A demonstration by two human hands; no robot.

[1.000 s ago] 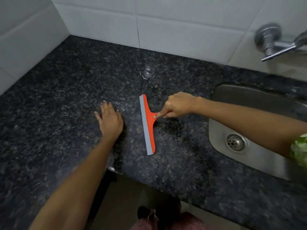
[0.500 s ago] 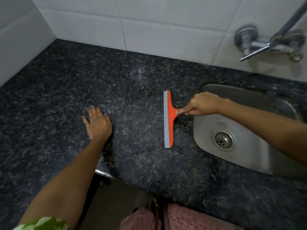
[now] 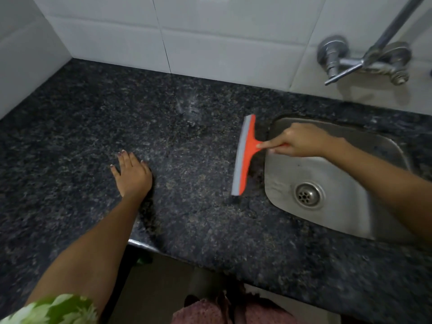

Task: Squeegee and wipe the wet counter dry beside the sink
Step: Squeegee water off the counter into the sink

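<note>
Right hand [image 3: 295, 142] grips the squeegee [image 3: 243, 155] at the sink [image 3: 332, 230] rim; left hand [image 3: 132, 175] lies flat on the counter [image 3: 70, 141]. Lifting early risks leaving a water streak.

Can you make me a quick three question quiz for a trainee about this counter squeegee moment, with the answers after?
1. True or false: the right hand grips the orange squeegee by its handle.
2. Multiple choice: where does the left hand lie? A) in the sink B) flat on the dark counter C) on the tap
3. Fill in: the squeegee blade stands just beside the left rim of the ____.

Key
1. True; its fingers curl round the handle.
2. B
3. sink, below the wall tap.
</note>
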